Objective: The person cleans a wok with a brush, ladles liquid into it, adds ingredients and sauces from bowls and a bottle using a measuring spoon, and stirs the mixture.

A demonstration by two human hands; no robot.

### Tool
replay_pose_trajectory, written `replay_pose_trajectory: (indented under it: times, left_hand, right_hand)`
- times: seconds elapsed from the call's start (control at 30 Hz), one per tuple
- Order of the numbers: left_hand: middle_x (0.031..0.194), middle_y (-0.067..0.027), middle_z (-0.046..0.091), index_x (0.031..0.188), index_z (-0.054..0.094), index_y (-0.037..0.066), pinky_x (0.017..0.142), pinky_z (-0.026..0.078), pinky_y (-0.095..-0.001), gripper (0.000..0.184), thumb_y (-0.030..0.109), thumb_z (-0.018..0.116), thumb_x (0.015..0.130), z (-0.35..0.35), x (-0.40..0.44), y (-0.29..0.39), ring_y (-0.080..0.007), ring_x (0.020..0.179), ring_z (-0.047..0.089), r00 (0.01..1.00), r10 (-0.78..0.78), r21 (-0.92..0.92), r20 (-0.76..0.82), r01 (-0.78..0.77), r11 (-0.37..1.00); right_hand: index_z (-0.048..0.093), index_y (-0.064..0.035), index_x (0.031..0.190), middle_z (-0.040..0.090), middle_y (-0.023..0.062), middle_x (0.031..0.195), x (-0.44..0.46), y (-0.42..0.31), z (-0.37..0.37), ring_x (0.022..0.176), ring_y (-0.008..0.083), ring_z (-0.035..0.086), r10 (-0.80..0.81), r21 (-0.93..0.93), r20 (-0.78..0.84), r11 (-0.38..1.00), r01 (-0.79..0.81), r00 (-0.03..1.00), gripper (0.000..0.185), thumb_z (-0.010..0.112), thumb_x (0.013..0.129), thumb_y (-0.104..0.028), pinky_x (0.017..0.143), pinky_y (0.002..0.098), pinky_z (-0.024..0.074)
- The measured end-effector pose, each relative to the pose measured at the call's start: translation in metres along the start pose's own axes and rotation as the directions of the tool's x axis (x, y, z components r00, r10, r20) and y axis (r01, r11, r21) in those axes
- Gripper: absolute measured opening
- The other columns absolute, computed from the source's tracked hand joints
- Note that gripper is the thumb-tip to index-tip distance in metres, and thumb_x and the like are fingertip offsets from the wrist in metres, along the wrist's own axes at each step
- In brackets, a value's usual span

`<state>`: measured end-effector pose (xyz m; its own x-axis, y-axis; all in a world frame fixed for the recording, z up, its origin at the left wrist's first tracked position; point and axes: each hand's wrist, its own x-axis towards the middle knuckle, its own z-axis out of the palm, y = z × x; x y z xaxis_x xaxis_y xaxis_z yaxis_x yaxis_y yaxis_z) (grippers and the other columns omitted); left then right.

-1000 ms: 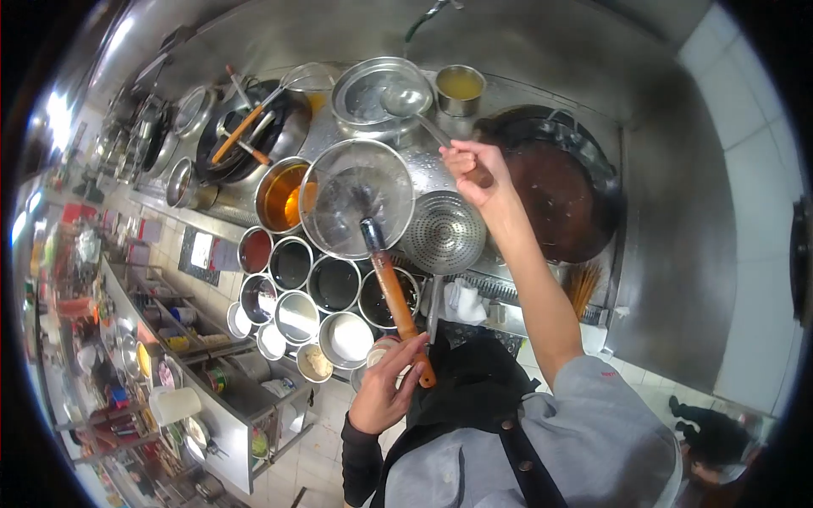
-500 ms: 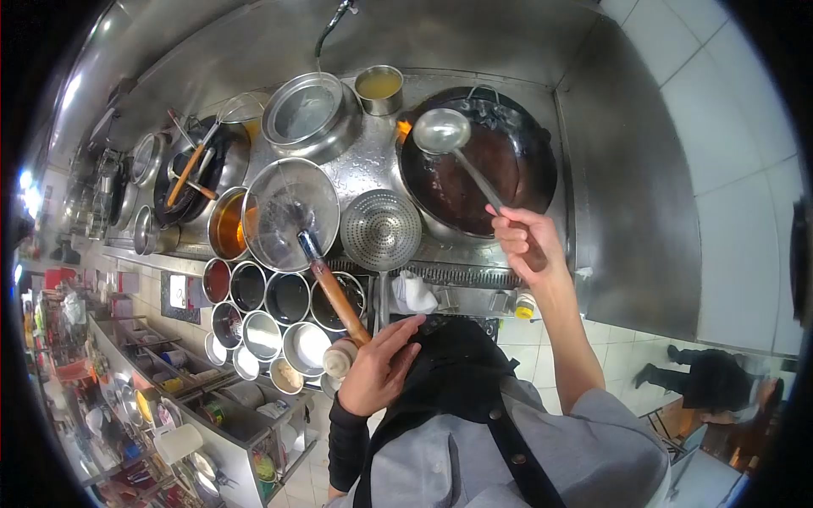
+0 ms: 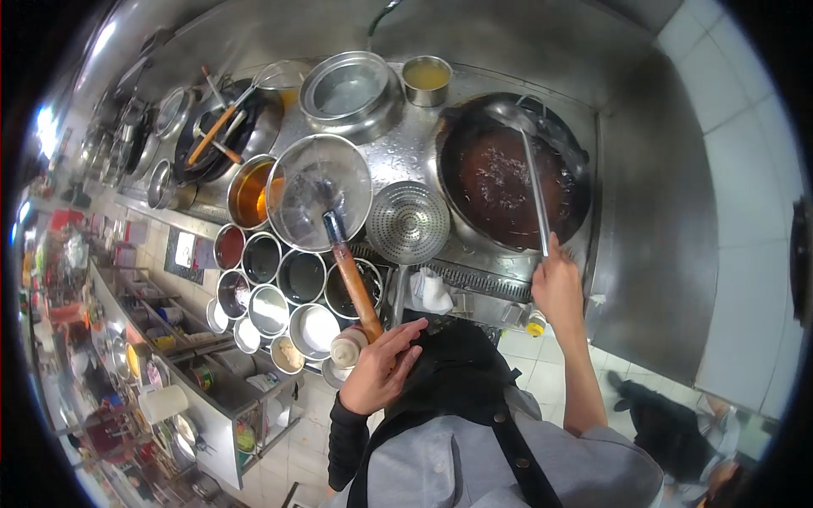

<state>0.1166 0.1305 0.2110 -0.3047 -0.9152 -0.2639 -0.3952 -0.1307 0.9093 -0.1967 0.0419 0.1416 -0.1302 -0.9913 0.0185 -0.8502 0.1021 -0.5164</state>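
My right hand (image 3: 557,286) is closed around the handle of a metal ladle (image 3: 535,178). The ladle's bowl rests low at the far side of a black wok (image 3: 444,188), partly in the dark, bubbling liquid (image 3: 500,182). In front of my apron is my left hand (image 3: 385,368), its fingers stretched out and holding nothing I can see. The wooden handle of a mesh strainer (image 3: 296,190) ends beside it; whether they touch I cannot tell. A pale-capped container (image 3: 348,347) sits next to that hand.
Between strainer and wok lies a perforated skimmer (image 3: 408,222). Several seasoning pots (image 3: 302,275) stand at left, with an orange-liquid pot (image 3: 251,193) behind. A lidded-looking metal pot (image 3: 351,97) and a yellow-liquid pot (image 3: 426,80) stand at the back. Another person (image 3: 669,427) is at lower right.
The ladle has gone from above the wok down into its far side, and my right hand has lowered with it. The liquid is now visibly stirred. My view has shifted slightly left.
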Motion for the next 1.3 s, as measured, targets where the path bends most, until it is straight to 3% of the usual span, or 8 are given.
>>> replay_pose_trajectory:
  times: [0.13,0.33,0.5,0.63,0.7,0.8,0.97,1.3]
  left_hand:
    - [0.119,-0.0179,0.067,0.135,0.058,0.003,0.09,0.052,-0.0365,0.039,0.006,0.061,0.097,-0.019,-0.007,-0.013,-0.0342,0.105,0.067,0.993,0.081,0.091,-0.08,-0.074,0.993]
    - [0.11,-0.0187,0.069,0.137,0.057,0.003,0.09,0.052,-0.0361,0.041,0.006,0.062,0.097,-0.044,-0.032,-0.036,-0.0302,0.1,0.069,0.977,-0.01,-0.025,-0.214,0.005,1.0]
    - [0.122,-0.0165,0.069,0.137,0.058,0.001,0.093,0.053,-0.0345,0.039,0.006,0.061,0.098,-0.061,-0.062,-0.065,-0.0245,0.11,0.067,0.938,-0.136,-0.105,-0.32,0.108,0.989]
    - [0.126,-0.0139,0.068,0.138,0.058,0.002,0.096,0.052,-0.0343,0.038,0.009,0.059,0.1,-0.072,-0.072,-0.078,-0.0219,0.114,0.066,0.912,-0.214,-0.162,-0.349,0.166,0.973]
    - [0.126,-0.0136,0.068,0.138,0.058,0.002,0.096,0.052,-0.0342,0.038,0.009,0.059,0.1,-0.075,-0.07,-0.078,-0.022,0.113,0.067,0.912,-0.223,-0.169,-0.345,0.174,0.97]
    - [0.126,-0.0136,0.068,0.137,0.058,0.002,0.095,0.052,-0.0339,0.038,0.008,0.058,0.1,-0.08,-0.063,-0.07,-0.0219,0.113,0.066,0.925,-0.19,-0.137,-0.329,0.153,0.979]
    - [0.126,-0.0139,0.068,0.136,0.059,0.002,0.094,0.053,-0.0336,0.037,0.006,0.057,0.1,-0.072,-0.049,-0.063,-0.0217,0.114,0.066,0.948,-0.144,-0.071,-0.284,0.129,0.989]
    - [0.124,-0.0122,0.068,0.136,0.058,0.001,0.092,0.053,-0.033,0.037,0.005,0.058,0.1,-0.031,-0.011,-0.039,-0.0199,0.111,0.067,0.998,0.03,0.136,-0.062,-0.021,0.99]
  right_hand:
    - [0.051,0.0075,0.135,0.066,0.0319,0.095,0.062,-0.064,0.04,0.086,0.0492,0.065,-0.27,0.245,-0.054,0.93,0.275,0.961,0.055,0.059,0.081,0.0,0.078,0.0521,0.0528]
    - [0.066,0.0092,0.09,0.065,0.0336,0.084,0.23,-0.167,0.18,0.089,0.0516,0.064,-0.329,0.306,0.025,0.901,0.307,0.944,0.022,0.059,0.075,-0.005,0.081,0.0546,0.052]
    - [0.063,0.0088,0.073,0.065,0.0204,0.063,0.311,-0.24,0.228,0.05,0.0267,0.066,-0.092,0.45,0.349,0.889,-0.081,0.933,0.015,0.057,0.077,-0.004,0.045,0.0415,0.0512]
    - [0.054,0.0037,0.073,0.056,0.0103,0.063,0.328,-0.248,0.24,0.048,0.0166,0.055,-0.073,0.769,0.615,0.274,-0.578,0.785,0.012,0.059,0.084,0.004,0.043,0.0269,0.0462]
    - [0.048,0.0016,0.078,0.051,0.0058,0.066,0.337,-0.232,0.254,0.049,0.0126,0.052,-0.265,0.621,0.711,-0.195,-0.759,0.651,0.015,0.058,0.087,0.006,0.044,0.0228,0.045]
    - [0.046,-0.0034,0.076,0.05,0.005,0.066,0.327,-0.213,0.26,0.049,0.0122,0.051,-0.355,0.502,0.665,-0.438,-0.746,0.657,0.021,0.061,0.086,0.006,0.045,0.0207,0.0469]
    - [0.045,0.0001,0.083,0.05,0.0057,0.071,0.279,-0.202,0.221,0.052,0.0106,0.049,-0.429,0.326,0.682,-0.547,-0.771,0.592,0.015,0.057,0.092,0.002,0.047,0.0199,0.0458]
    - [0.05,0.0064,0.094,0.05,0.0022,0.07,0.142,-0.13,0.08,0.052,0.0082,0.047,-0.4,0.374,0.63,-0.596,-0.711,0.666,0.014,0.059,0.095,-0.005,0.044,0.019,0.041]
